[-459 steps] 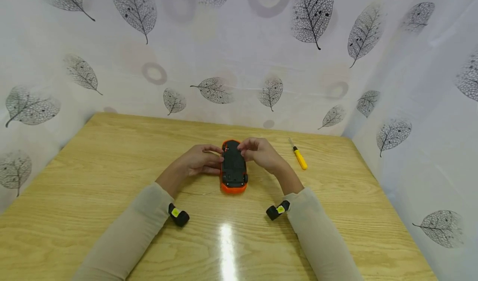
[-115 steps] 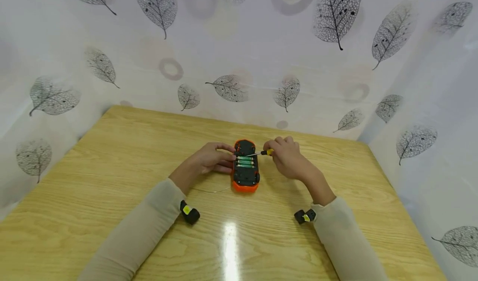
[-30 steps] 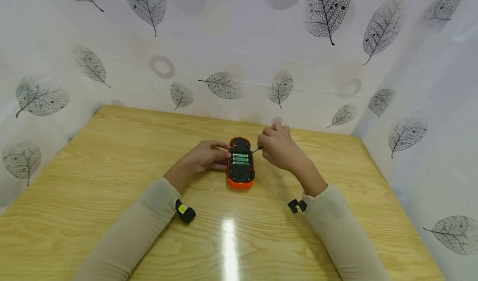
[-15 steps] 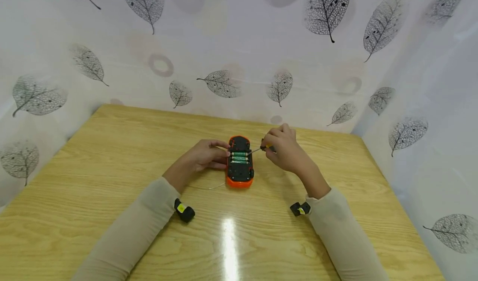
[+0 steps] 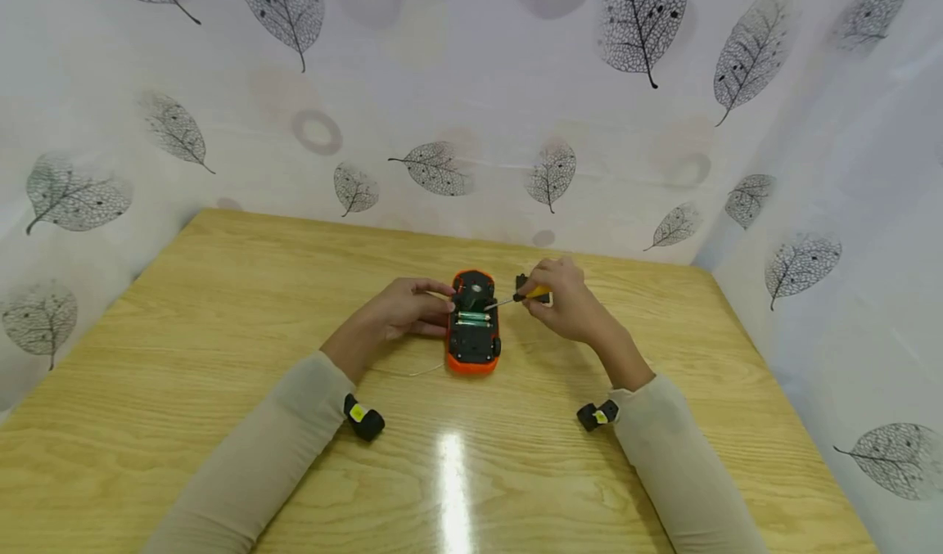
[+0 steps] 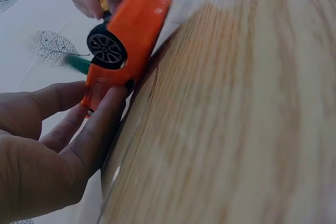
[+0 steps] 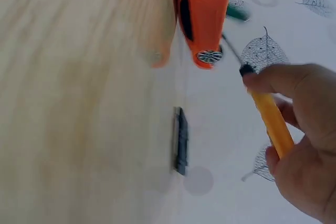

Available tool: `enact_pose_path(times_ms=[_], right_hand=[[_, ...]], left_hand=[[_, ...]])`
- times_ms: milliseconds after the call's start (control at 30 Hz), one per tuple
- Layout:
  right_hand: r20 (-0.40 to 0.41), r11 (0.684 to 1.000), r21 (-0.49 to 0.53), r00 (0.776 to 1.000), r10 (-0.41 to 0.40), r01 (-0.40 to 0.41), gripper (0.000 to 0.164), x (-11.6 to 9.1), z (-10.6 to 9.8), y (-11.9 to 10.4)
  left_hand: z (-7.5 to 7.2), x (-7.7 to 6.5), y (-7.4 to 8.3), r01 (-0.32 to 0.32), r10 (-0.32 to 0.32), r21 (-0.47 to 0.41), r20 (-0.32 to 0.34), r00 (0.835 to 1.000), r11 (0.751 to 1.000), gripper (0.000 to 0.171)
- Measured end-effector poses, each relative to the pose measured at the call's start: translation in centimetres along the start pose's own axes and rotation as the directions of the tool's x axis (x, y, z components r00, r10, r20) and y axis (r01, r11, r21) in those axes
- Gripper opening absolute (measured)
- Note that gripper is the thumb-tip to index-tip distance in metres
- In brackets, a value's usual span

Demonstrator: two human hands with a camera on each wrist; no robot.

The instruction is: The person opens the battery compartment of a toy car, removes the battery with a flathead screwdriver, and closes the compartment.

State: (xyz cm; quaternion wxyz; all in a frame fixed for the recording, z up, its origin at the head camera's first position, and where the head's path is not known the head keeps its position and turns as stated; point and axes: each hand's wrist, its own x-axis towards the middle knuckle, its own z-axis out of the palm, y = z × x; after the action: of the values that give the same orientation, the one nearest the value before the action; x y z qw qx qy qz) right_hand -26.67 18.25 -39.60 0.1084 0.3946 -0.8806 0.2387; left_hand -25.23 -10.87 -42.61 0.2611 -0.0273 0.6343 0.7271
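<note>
Over on the left, the left hand [image 5: 405, 308] has its fingers pinching an upturned orange toy car with a black underside [image 5: 473, 345], just right of them on the tabletop [image 5: 295, 480], its long axis running near to far. A slim green battery [image 7: 237, 12] juts up, blurred, between both hands' fingers, the left set looking nearer. Rightward, the right hand [image 5: 566, 300] stands off the car, fingers gripping a yellow-handled screwdriver [image 7: 270, 121], its shaft reaching left, roughly crosswise. Just beyond those fingers lies a flat black cover [image 7: 181, 141].
</note>
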Motion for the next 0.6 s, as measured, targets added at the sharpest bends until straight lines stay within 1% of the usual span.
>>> enact_pose_path(times_ms=[133, 233, 467, 600], right_hand=[[0.058, 0.998, 0.055, 0.998, 0.015, -0.019, 0.015, 0.3, 0.6, 0.3], [0.060, 0.998, 0.061, 0.998, 0.018, -0.022, 0.016, 0.4, 0.5, 0.3], [0.069, 0.999, 0.032, 0.997, 0.024, -0.027, 0.014, 0.3, -0.8, -0.4], [0.062, 1.000, 0.001, 0.998, 0.027, -0.027, 0.014, 0.2, -1.6, -0.6]], left_hand=[[0.1, 0.1, 0.0, -0.002, 0.002, 0.003, 0.023, 1.000, 1.000, 0.046], [0.3, 0.1, 0.0, 0.000, 0.000, -0.009, 0.019, 1.000, 1.000, 0.045], [0.5, -0.2, 0.3, 0.000, 0.000, 0.000, 0.003, 1.000, 1.000, 0.043], [0.3, -0.1, 0.1, 0.003, -0.003, -0.004, -0.004, 1.000, 1.000, 0.043]])
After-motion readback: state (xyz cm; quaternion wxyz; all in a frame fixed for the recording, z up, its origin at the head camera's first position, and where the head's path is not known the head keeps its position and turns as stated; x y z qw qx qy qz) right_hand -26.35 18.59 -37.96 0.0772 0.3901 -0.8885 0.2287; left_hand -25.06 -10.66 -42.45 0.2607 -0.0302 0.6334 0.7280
